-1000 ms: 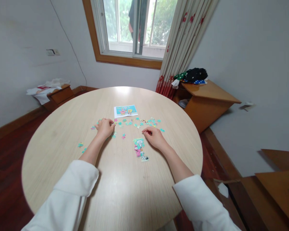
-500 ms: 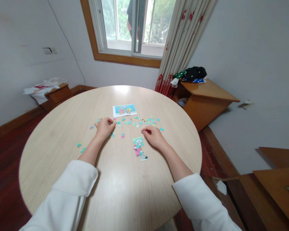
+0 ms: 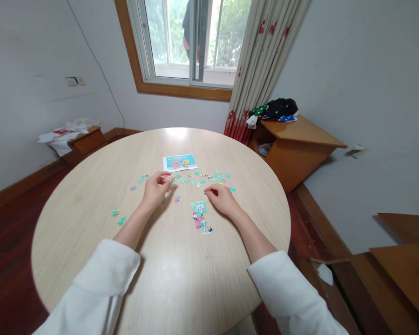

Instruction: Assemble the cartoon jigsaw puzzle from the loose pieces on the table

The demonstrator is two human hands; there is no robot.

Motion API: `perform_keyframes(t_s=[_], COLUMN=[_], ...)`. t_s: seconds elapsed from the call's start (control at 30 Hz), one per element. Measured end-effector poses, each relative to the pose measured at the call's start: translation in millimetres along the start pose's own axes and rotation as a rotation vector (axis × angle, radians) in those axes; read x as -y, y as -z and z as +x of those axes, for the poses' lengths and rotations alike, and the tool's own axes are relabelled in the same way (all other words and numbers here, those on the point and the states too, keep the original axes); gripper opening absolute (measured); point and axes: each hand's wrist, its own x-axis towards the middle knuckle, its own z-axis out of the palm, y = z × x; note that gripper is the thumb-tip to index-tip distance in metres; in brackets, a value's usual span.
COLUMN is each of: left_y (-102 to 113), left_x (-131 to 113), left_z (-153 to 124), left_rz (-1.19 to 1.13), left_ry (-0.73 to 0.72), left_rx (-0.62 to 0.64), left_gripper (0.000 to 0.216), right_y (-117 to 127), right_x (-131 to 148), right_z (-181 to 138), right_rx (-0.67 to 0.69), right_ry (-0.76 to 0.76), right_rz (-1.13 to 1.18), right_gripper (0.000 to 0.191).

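Observation:
My left hand (image 3: 157,188) is over the left end of a row of loose jigsaw pieces (image 3: 197,184), thumb and fingertips drawn together. Anything pinched there is too small to make out against the pieces behind. Resting just right of centre, my right hand (image 3: 222,199) has its fingers curled in and thumb against them; what they may hold is hidden. Between my hands and nearer to me lies a partly assembled puzzle (image 3: 200,217) showing a pale figure and a pink one. A single pink and teal piece (image 3: 177,199) sits to its left.
A printed reference picture (image 3: 180,162) lies beyond the pieces on the round wooden table (image 3: 174,284). More teal pieces (image 3: 121,221) are by my left forearm. A wooden cabinet (image 3: 300,132) with cloths on top stands past the table's right edge.
My left hand has shifted slightly right along the loose pieces. My right hand stays in nearly the same place, and the assembled puzzle has not changed. The camera view has tilted a little.

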Motion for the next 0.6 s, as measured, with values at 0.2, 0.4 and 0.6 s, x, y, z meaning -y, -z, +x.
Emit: perform_keyframes(t_s=[0.2, 0.4, 0.6], left_y=[-10.8, -18.0, -20.2], left_x=[-10.0, -23.0, -36.4], left_z=[-16.5, -40.1, -60.3], left_rz=[-0.229, -0.244, -0.248], left_ry=[0.099, 0.149, 0.174], left_rx=[0.032, 0.130, 0.238], left_gripper=[0.040, 0.030, 0.021], right_y=[-0.1, -3.4, -4.8], right_x=[2.8, 9.2, 19.9], right_z=[-0.3, -1.6, -7.2], right_rx=[-0.009, 0.067, 0.221], right_ry=[-0.014, 0.056, 0.162], right_rz=[0.017, 0.162, 0.237], right_gripper=[0.017, 0.015, 0.020])
